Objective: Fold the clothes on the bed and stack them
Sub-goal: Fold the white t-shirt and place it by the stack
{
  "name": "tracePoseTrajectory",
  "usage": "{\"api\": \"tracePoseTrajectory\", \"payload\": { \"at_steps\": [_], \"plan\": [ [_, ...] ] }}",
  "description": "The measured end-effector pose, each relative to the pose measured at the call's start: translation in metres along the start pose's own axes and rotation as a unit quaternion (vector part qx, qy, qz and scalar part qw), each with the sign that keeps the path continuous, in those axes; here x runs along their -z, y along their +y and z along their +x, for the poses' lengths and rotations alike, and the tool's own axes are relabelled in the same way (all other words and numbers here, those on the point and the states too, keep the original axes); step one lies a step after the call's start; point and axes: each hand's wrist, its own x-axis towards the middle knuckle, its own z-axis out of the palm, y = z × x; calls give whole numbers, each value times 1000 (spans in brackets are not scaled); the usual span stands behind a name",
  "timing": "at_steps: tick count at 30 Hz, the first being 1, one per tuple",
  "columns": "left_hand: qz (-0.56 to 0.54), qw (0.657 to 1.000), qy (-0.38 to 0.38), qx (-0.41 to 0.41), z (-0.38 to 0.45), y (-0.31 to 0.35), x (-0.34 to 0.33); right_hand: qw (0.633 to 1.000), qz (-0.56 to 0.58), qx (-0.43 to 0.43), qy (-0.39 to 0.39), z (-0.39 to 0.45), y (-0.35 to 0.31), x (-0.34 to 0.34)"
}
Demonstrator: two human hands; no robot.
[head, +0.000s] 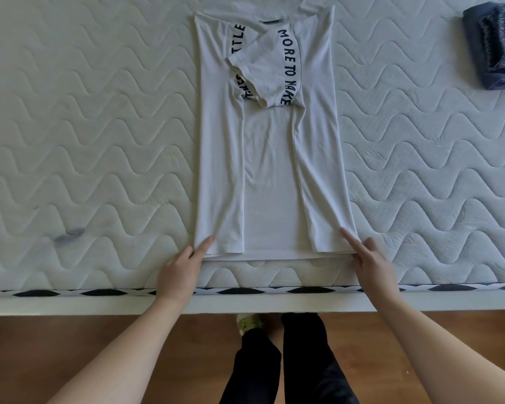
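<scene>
A white T-shirt [267, 170] with dark lettering on its sleeves lies flat on the quilted mattress [85, 141], collar at the far end. Both sides are folded inward into a long strip, with the sleeves overlapping near the top. My left hand [181, 266] pinches the near left corner of the hem, index finger lying on top of the cloth. My right hand [368, 260] pinches the near right corner the same way.
A folded dark blue garment [493, 45] sits at the far right of the mattress. The mattress's near edge [245, 301] runs across below my hands, with wooden floor [70, 345] and my legs beyond it. A dark smudge [67, 234] marks the mattress at left.
</scene>
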Motion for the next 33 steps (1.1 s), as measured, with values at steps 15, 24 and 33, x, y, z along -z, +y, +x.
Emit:
{"api": "tracePoseTrajectory", "payload": {
  "at_steps": [15, 24, 33],
  "plan": [
    [60, 987, 102, -110, 29, 42, -9, 964, -148, 194, 107, 10, -43, -42],
    [21, 982, 122, -142, 25, 37, -19, 968, -114, 190, 116, 2, -34, -41],
    [80, 971, 62, -216, 15, 17, -22, 930, -221, 286, 66, 9, -15, -34]
  ]
}}
